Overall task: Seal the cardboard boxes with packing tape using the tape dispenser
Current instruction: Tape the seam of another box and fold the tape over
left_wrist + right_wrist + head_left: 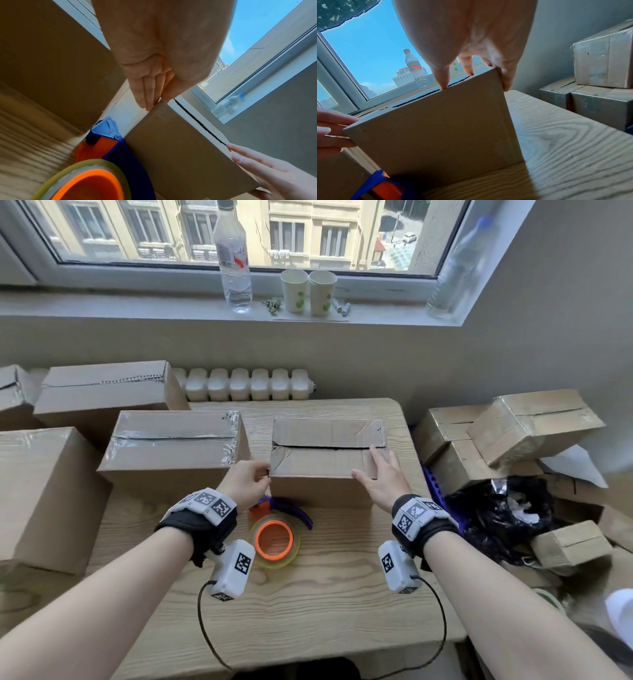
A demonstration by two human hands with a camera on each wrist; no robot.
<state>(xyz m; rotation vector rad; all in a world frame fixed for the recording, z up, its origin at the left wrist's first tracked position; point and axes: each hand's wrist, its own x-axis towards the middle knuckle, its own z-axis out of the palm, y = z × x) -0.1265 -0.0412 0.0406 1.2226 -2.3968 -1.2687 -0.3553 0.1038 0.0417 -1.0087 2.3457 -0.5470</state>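
Right now both hands are on the untaped box (329, 455), which sits mid-worktop (308, 594) with its two top flaps meeting at a dark, open seam. The left hand (245, 482) pinches the near left top corner between thumb and fingers (145, 93); the right hand (380, 479) lies over the near right corner with its fingers (442, 77) nearly straight, thumb on the front edge and the rest spread onto the flap and side. The tape dispenser (275, 537) lies flat just in front of the box, touching or nearly touching its near face, in nobody's grip.

This looks like squaring up the box before taping. To do it well, press the flaps level so the seam closes evenly, leave one hand holding them down, and clear room to lift the dispenser. A taped box (174, 445) stands just to the left, close enough to crowd a long pull of tape.
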